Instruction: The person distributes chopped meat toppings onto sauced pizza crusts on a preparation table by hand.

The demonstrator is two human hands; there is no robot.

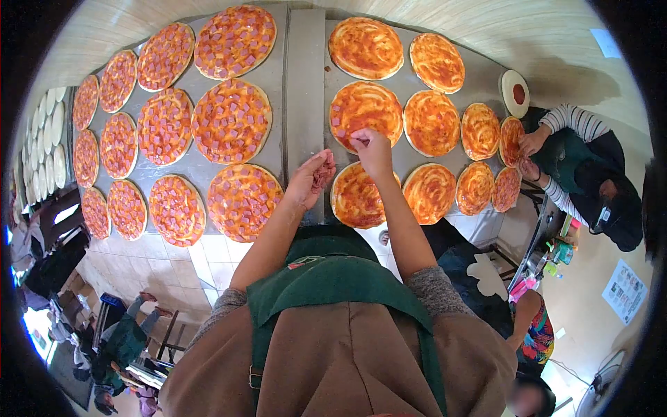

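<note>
My left hand [309,182] is cupped around a handful of diced ham [324,171], just above the grey metal strip. With its fingers pinched, my right hand [375,153] hovers over a sauced pizza [365,104]; anything between the fingertips is too small to make out. A few ham cubes lie on the left part of that pizza. Partly behind my right wrist is another pizza [353,196] with red sauce. To the left, a pizza [231,119] carries ham cubes all over.
Rows of ham-topped pizzas [165,126] cover the left of the metal table [306,83]; sauced ones [431,124] fill the right. A co-worker [590,167] in striped sleeves handles a pizza at the right end. Pale dough rounds [47,135] lie far left. Other people are behind.
</note>
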